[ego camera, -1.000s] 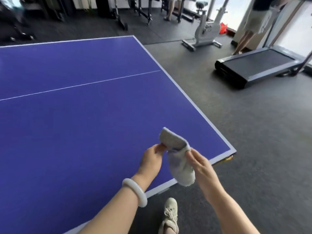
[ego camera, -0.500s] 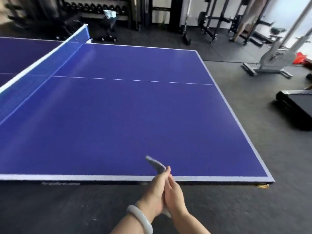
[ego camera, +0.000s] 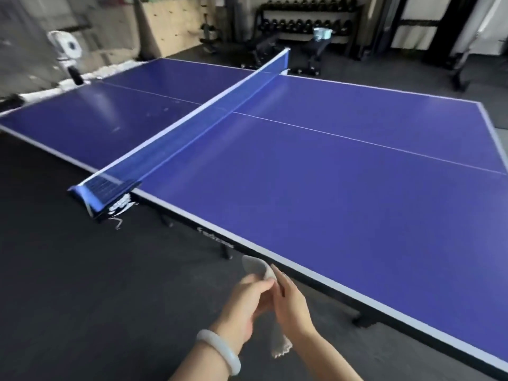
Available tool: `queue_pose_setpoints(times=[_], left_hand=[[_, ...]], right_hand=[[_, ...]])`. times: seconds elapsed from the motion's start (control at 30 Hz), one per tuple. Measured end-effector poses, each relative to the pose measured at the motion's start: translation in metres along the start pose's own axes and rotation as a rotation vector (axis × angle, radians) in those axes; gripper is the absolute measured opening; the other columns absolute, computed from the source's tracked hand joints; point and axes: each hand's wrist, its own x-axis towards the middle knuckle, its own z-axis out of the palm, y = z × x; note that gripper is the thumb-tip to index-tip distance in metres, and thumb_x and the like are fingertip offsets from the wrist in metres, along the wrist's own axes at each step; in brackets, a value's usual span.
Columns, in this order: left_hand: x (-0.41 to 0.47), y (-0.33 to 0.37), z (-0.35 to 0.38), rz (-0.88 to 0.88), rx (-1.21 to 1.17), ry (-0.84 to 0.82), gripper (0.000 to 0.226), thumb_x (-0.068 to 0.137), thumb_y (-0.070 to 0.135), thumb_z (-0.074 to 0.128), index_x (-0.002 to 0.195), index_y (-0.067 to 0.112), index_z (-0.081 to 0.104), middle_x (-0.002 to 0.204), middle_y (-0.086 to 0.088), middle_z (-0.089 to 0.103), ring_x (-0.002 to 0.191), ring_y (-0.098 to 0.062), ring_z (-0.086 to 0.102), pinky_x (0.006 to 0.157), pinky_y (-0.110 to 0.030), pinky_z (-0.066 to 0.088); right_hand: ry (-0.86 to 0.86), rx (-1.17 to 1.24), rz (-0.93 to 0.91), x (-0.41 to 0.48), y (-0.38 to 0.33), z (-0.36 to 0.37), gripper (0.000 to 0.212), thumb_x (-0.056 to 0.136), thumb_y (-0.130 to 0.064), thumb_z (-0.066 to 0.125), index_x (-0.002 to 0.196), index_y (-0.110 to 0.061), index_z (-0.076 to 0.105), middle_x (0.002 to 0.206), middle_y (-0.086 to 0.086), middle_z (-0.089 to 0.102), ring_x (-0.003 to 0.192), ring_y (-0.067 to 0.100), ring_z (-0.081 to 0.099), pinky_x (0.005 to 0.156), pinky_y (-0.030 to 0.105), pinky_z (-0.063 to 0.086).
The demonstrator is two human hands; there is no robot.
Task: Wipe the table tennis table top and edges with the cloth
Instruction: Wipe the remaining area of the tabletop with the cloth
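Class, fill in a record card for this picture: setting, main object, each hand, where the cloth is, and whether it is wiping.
Setting: gym room, dumbbell rack at the back
Main object: blue table tennis table, net fitted
Left: left hand grips the cloth; white bangle on wrist
Right: right hand lies against the cloth; its grip is hidden
Cloth position: in the air beside the near side edge
Wiping: no, cloth not on the top
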Motion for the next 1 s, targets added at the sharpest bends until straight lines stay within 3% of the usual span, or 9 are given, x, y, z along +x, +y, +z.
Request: queue_pose_setpoints(times=[0.1, 0.2, 0.3, 0.33, 0.37, 0.43, 0.7, 0.87, 1.0], left_hand=[[-0.001, 0.012, -0.05, 0.104, -0.084, 0.04, 0.024, 0.097, 0.004, 0.055, 0.117, 0.011, 0.067, 0.106, -0.015, 0.074, 0.1, -0.024, 0.072, 0.089, -0.036, 0.055], [-0.003, 0.028, -0.097, 0.188, -0.157, 0.075, 0.024, 0.097, 0.007, 0.058, 0.116, 0.016, 0.069, 0.106, -0.011, 0.075, 0.099, -0.021, 0.072, 0.074, -0.026, 0.057], [-0.002, 0.045, -0.155, 0.262, -0.198, 0.183, 0.02, 0.099, 0.012, 0.056, 0.117, 0.015, 0.065, 0.108, -0.011, 0.074, 0.101, -0.02, 0.072, 0.077, -0.026, 0.056], [-0.002, 0.052, -0.179, 0.294, -0.204, 0.213, 0.021, 0.1, 0.013, 0.055, 0.118, 0.015, 0.064, 0.11, -0.011, 0.073, 0.104, -0.02, 0.07, 0.083, -0.03, 0.055], [-0.002, 0.061, -0.203, 0.325, -0.196, 0.244, 0.021, 0.1, 0.014, 0.054, 0.119, 0.015, 0.064, 0.113, -0.01, 0.073, 0.108, -0.02, 0.069, 0.091, -0.034, 0.052], [-0.004, 0.08, -0.255, 0.373, -0.17, 0.306, 0.021, 0.1, 0.015, 0.054, 0.118, 0.014, 0.065, 0.114, -0.006, 0.073, 0.112, -0.017, 0.066, 0.101, -0.038, 0.046], [-0.018, 0.163, -0.435, 0.422, -0.083, 0.594, 0.016, 0.091, 0.024, 0.065, 0.101, 0.011, 0.065, 0.104, -0.01, 0.071, 0.105, -0.023, 0.066, 0.096, -0.045, 0.049], [0.001, 0.198, -0.509, 0.415, 0.004, 0.721, 0.02, 0.093, 0.016, 0.062, 0.111, 0.025, 0.065, 0.104, 0.003, 0.072, 0.1, -0.013, 0.067, 0.092, -0.039, 0.054], [0.041, 0.227, -0.557, 0.378, 0.234, 0.953, 0.032, 0.093, 0.019, 0.061, 0.125, 0.022, 0.06, 0.103, 0.001, 0.065, 0.085, -0.008, 0.065, 0.073, -0.029, 0.057]], right_hand=[[-0.178, 0.06, 0.014, 0.01, -0.032, 0.025, 0.043, 0.099, -0.036, 0.06, 0.14, -0.025, 0.055, 0.122, -0.015, 0.067, 0.106, -0.011, 0.06, 0.082, 0.005, 0.043], [-0.266, 0.204, 0.049, 0.019, -0.062, 0.06, 0.05, 0.089, -0.037, 0.073, 0.135, -0.024, 0.055, 0.114, -0.018, 0.065, 0.091, -0.013, 0.064, 0.07, 0.006, 0.048], [-0.381, 0.36, 0.137, 0.031, -0.094, 0.108, 0.046, 0.089, -0.029, 0.076, 0.118, -0.031, 0.04, 0.113, 0.006, 0.068, 0.09, 0.018, 0.072, 0.076, 0.032, 0.057], [-0.418, 0.364, 0.182, 0.038, -0.103, 0.127, 0.074, 0.091, -0.027, 0.074, 0.132, 0.003, 0.02, 0.105, 0.022, 0.065, 0.088, 0.036, 0.068, 0.078, 0.046, 0.053], [-0.451, 0.422, 0.192, 0.042, -0.114, 0.149, 0.048, 0.093, -0.023, 0.07, 0.108, 0.018, 0.053, 0.097, 0.027, 0.06, 0.085, 0.041, 0.06, 0.078, 0.048, 0.047], [-0.468, 0.508, 0.297, 0.053, -0.133, 0.194, 0.039, 0.097, -0.013, 0.064, 0.111, 0.023, 0.057, 0.093, 0.027, 0.062, 0.083, 0.034, 0.059, 0.08, 0.045, 0.046], [-0.61, 0.6, 0.491, 0.09, -0.236, 0.373, 0.005, 0.091, -0.001, 0.066, 0.094, 0.003, 0.068, 0.089, 0.016, 0.075, 0.081, 0.024, 0.072, 0.08, 0.034, 0.057], [-0.711, 0.605, 0.448, 0.12, -0.286, 0.448, 0.025, 0.095, -0.005, 0.061, 0.115, 0.009, 0.063, 0.109, 0.023, 0.072, 0.092, 0.026, 0.072, 0.079, 0.032, 0.055], [-0.774, 0.594, 0.351, 0.171, -0.321, 0.495, 0.027, 0.098, -0.006, 0.055, 0.12, 0.005, 0.065, 0.116, 0.023, 0.071, 0.103, 0.03, 0.07, 0.079, 0.034, 0.056]])
